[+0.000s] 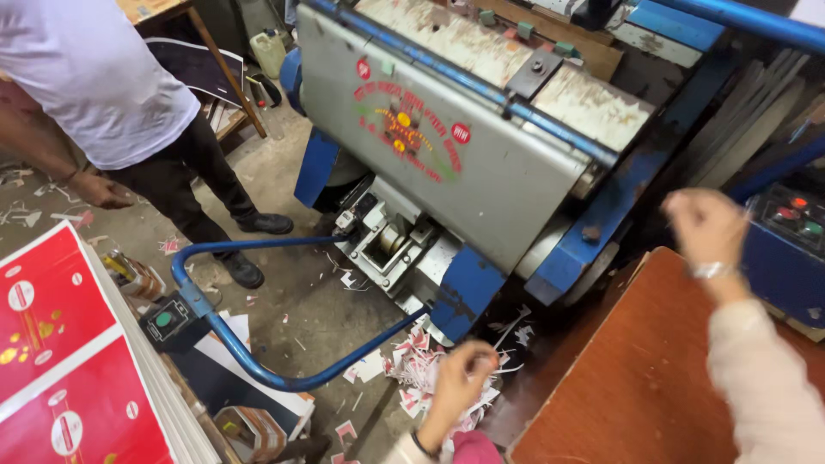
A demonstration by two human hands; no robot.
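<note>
My left hand (pixel 464 375) hangs low in front of me with its fingers curled in, above a heap of red and white paper scraps (pixel 412 361) on the floor; nothing shows in it. My right hand (pixel 706 225) is raised over the edge of a brown board (pixel 636 378), fingers drawn together and blurred, a bracelet at the wrist. It is near the blue control box (pixel 791 241) with red and green buttons. Whether it pinches anything is unclear.
A large grey and blue press machine (pixel 464 146) fills the middle. A blue tube guard bar (pixel 249 361) with a green button box loops out over the floor. A stack of red printed sheets (pixel 60 361) lies at the left. Another person in a white shirt (pixel 94 77) stands behind it.
</note>
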